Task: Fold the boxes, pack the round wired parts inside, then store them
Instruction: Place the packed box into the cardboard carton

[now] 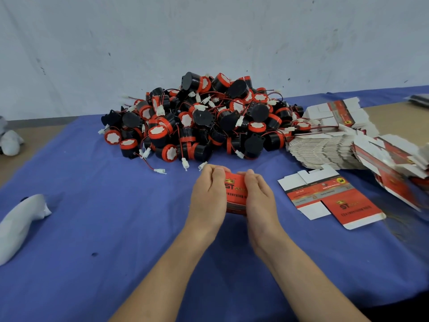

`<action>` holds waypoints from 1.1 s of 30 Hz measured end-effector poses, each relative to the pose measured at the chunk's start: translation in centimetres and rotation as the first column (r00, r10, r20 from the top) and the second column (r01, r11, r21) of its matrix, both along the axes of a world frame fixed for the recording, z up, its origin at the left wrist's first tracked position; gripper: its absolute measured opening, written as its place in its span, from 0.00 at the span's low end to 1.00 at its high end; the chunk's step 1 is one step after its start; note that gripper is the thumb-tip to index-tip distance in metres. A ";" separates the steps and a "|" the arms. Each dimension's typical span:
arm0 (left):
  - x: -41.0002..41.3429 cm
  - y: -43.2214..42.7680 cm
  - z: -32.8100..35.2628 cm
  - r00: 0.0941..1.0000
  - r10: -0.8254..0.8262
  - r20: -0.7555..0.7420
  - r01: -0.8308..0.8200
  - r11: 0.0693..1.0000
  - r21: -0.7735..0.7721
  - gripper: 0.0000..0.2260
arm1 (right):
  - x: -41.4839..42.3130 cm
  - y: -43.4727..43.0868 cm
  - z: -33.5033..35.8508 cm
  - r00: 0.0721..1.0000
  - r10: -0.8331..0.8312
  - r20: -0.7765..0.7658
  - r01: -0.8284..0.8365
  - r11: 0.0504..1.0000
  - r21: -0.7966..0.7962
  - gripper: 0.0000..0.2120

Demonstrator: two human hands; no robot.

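Packing workshop, heaped wired parts (199, 119), stacked flat cartons (325, 149), cloth-covered table (92, 217)

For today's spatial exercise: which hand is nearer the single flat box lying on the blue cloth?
Right. The right hand grips the folded box left of the flat box; the left hand grips its far side, farther away.

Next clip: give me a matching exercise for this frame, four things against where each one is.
Things:
1. red box
2. round wired parts
3. single flat box
4. white bundle

Places:
A. far left on the blue cloth
B. gripped by the left hand and right hand
C. heaped at the back, in the middle
D. lying open, right of the hands

Pairs: 1-B, 2-C, 3-D, 4-A
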State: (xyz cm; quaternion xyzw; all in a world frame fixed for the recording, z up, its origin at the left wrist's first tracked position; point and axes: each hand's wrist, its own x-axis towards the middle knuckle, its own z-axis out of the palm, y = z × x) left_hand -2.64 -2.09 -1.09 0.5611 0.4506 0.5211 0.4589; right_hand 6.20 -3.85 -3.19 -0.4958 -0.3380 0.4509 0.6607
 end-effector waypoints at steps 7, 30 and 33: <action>-0.3 0.1 -0.4 0.964 -0.265 0.007 0.265 0.962 -0.067 0.16 | 2.2 1.2 0.5 0.973 -0.098 -0.209 0.099 0.995 -0.006 0.13; 2.0 -0.7 -0.7 1.000 0.002 0.025 -0.001 0.999 -0.040 0.08 | 1.0 -1.1 -0.2 0.989 -0.141 0.045 0.135 0.985 0.108 0.07; 3.0 -2.2 -0.6 1.000 -0.007 0.022 0.008 0.999 -0.051 0.07 | 1.2 -2.9 0.1 0.974 -0.223 0.040 0.218 0.971 0.095 0.07</action>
